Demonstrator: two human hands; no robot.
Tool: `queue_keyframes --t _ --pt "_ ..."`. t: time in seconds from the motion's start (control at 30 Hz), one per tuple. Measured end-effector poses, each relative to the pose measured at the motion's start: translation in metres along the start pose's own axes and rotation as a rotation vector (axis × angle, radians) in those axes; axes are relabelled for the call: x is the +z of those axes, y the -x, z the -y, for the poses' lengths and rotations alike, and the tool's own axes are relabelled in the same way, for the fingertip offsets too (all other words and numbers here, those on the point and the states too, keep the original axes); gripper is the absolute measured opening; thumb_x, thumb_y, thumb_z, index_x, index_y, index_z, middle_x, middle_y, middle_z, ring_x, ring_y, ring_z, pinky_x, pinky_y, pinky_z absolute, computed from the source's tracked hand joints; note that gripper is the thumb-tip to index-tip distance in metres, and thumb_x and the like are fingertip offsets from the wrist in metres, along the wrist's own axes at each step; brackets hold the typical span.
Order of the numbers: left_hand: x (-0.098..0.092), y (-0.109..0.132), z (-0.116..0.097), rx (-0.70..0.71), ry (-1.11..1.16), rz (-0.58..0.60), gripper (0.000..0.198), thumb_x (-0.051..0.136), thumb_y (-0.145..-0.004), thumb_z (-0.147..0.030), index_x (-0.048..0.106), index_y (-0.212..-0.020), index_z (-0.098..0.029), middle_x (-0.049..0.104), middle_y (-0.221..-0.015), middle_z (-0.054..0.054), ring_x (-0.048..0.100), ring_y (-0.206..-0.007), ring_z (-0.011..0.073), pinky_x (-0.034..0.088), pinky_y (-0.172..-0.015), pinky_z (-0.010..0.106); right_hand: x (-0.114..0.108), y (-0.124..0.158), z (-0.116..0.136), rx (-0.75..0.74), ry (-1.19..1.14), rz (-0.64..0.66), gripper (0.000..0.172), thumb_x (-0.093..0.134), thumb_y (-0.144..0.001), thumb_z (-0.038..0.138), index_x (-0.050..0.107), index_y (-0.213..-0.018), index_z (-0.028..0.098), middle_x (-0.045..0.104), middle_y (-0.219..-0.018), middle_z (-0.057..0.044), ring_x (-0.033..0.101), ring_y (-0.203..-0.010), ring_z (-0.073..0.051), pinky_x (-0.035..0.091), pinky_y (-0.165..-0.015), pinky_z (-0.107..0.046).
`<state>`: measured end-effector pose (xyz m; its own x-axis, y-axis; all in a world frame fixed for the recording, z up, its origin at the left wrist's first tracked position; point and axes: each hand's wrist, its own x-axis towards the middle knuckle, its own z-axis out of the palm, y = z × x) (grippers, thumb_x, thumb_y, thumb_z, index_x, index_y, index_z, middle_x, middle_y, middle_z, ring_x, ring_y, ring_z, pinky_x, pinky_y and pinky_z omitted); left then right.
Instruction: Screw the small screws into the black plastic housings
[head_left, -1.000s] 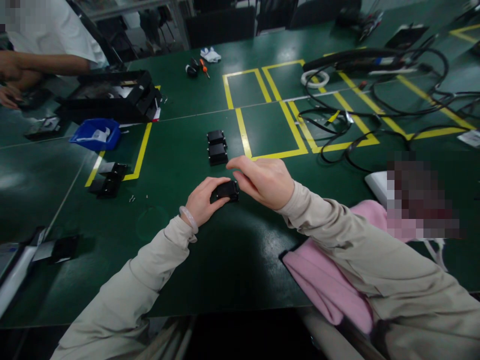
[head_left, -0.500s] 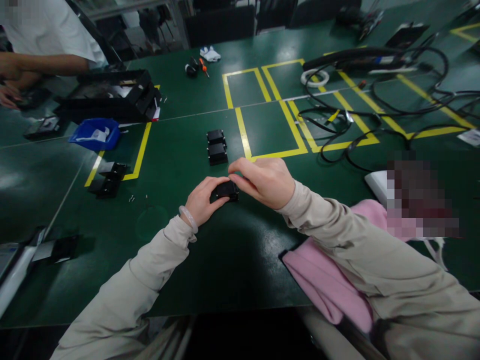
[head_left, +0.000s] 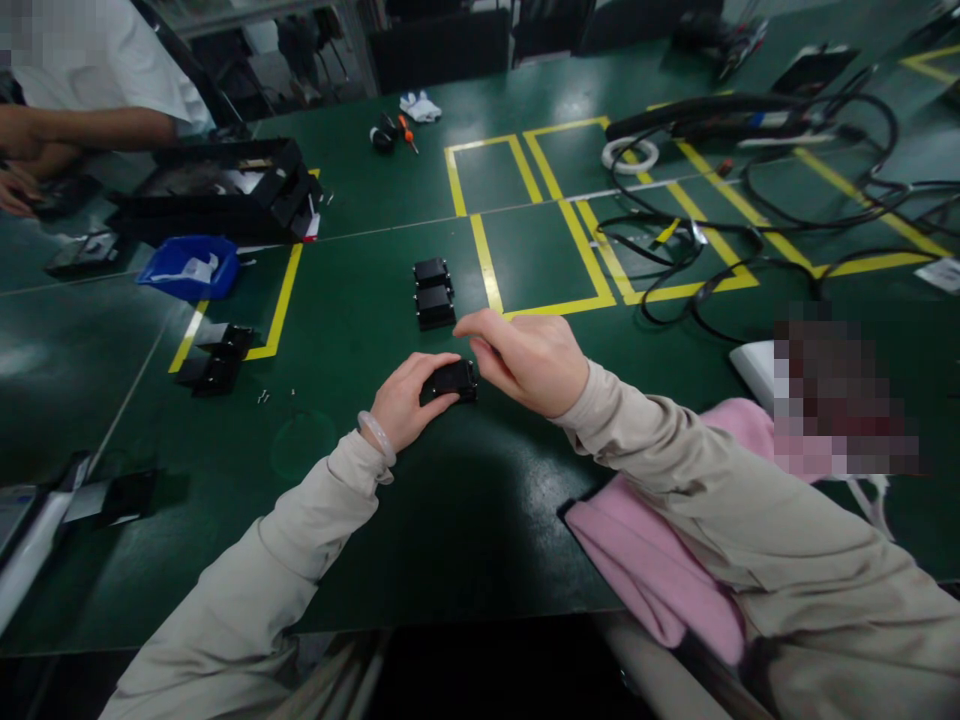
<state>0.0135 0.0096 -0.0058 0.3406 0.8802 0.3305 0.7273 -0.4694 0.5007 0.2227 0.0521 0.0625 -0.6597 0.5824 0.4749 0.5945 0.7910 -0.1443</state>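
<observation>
My left hand (head_left: 405,400) is closed around a small black box-shaped part (head_left: 454,378), its thumb on the near side and its fingers on the far side. The part rests on the green table, with tiny bright screw-like bits at its right end. Just right of that end hovers my right hand (head_left: 534,362), fingers bent, the thumb and index tips slightly apart; no object shows between them. Beyond the held part stand two similar black parts (head_left: 435,300) set close together.
More black parts (head_left: 216,360) and small screws (head_left: 263,397) lie left. A blue tray (head_left: 191,268) sits beside a black bin (head_left: 217,190); a person's arm (head_left: 97,128) is behind. Black cables (head_left: 780,215) spread at right, above pink cloth (head_left: 652,560).
My right thumb and index finger have parted and drawn slightly away from the black part, uncovering its right end. My left hand keeps its hold in the same place.
</observation>
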Motion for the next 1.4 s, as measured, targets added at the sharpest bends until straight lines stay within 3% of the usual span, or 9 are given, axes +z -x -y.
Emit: queue_keyframes --t 0.23,0.43,0.6,0.8,0.97,1.13,1.3,1.4 --pt "0.0002 -0.0001 0.0013 0.013 -0.021 -0.003 0.038 0.066 -0.091 -0.026 0.058 -0.127 -0.020 0.065 -0.113 0.006 0.063 -0.106 0.0226 0.051 -0.094 0.036 -0.0009 0.0002 -0.0012 -0.025 0.008 0.033 0.052 0.022 -0.103 0.043 0.065 -0.104 0.015 0.066 -0.066 -0.003 0.058 -0.060 -0.014 0.029 -0.058 -0.027" --pt "0.0004 0.0002 0.0006 -0.011 -0.015 0.007 0.039 0.065 -0.091 -0.027 0.057 -0.129 -0.021 0.065 -0.115 0.007 0.062 -0.108 0.0234 0.050 -0.096 0.038 -0.0003 0.0004 -0.0003 -0.001 0.003 0.002 0.040 0.027 -0.100 0.027 0.060 -0.117 0.014 0.069 -0.074 -0.003 0.060 -0.063 -0.013 0.031 -0.060 -0.026" --pt "0.0005 0.0002 0.0004 0.000 -0.011 -0.006 0.037 0.065 -0.091 -0.027 0.057 -0.127 -0.021 0.065 -0.114 0.006 0.062 -0.107 0.0227 0.050 -0.095 0.036 0.0001 0.0006 -0.0019 -0.015 0.003 0.015 0.045 0.026 -0.103 0.040 0.064 -0.105 0.015 0.065 -0.067 -0.002 0.056 -0.059 -0.013 0.029 -0.059 -0.027" --pt "0.0001 -0.0002 0.0001 -0.002 -0.002 0.000 0.038 0.064 -0.092 -0.026 0.056 -0.128 -0.020 0.064 -0.115 0.007 0.062 -0.108 0.0228 0.050 -0.095 0.036 0.0004 0.0004 -0.0009 -0.024 -0.005 -0.026 0.041 0.026 -0.101 0.028 0.062 -0.115 0.014 0.070 -0.076 -0.004 0.060 -0.063 -0.013 0.031 -0.060 -0.027" --pt "0.0006 0.0001 0.0007 0.001 -0.019 0.002 0.037 0.064 -0.092 -0.028 0.057 -0.127 -0.021 0.064 -0.114 0.006 0.062 -0.107 0.0229 0.050 -0.094 0.035 -0.0003 0.0005 -0.0008 -0.034 0.004 0.005 0.047 0.025 -0.103 0.041 0.065 -0.106 0.015 0.067 -0.069 -0.003 0.059 -0.060 -0.014 0.030 -0.059 -0.027" --pt "0.0001 -0.0002 0.0005 0.010 -0.015 0.004 0.038 0.064 -0.092 -0.026 0.056 -0.129 -0.019 0.064 -0.114 0.007 0.062 -0.107 0.0229 0.051 -0.094 0.035 0.0001 0.0005 -0.0005 -0.018 -0.001 -0.011 0.042 0.025 -0.102 0.029 0.062 -0.112 0.015 0.069 -0.074 -0.004 0.059 -0.063 -0.013 0.031 -0.061 -0.027" --pt "0.0008 -0.0005 0.0009 0.006 -0.017 0.002 0.037 0.065 -0.092 -0.028 0.058 -0.127 -0.020 0.064 -0.113 0.006 0.062 -0.106 0.0226 0.050 -0.094 0.035 0.0005 0.0005 -0.0018 -0.035 0.001 0.021 0.049 0.023 -0.103 0.041 0.065 -0.105 0.015 0.066 -0.066 -0.003 0.059 -0.061 -0.014 0.030 -0.059 -0.027" --pt "0.0010 -0.0005 0.0009 0.010 -0.010 0.000 0.037 0.064 -0.092 -0.028 0.057 -0.127 -0.020 0.064 -0.113 0.006 0.062 -0.106 0.0224 0.050 -0.093 0.035 0.0009 0.0007 -0.0012 -0.028 0.011 0.006 0.046 0.024 -0.103 0.035 0.065 -0.107 0.015 0.067 -0.068 -0.003 0.060 -0.061 -0.015 0.030 -0.060 -0.027"
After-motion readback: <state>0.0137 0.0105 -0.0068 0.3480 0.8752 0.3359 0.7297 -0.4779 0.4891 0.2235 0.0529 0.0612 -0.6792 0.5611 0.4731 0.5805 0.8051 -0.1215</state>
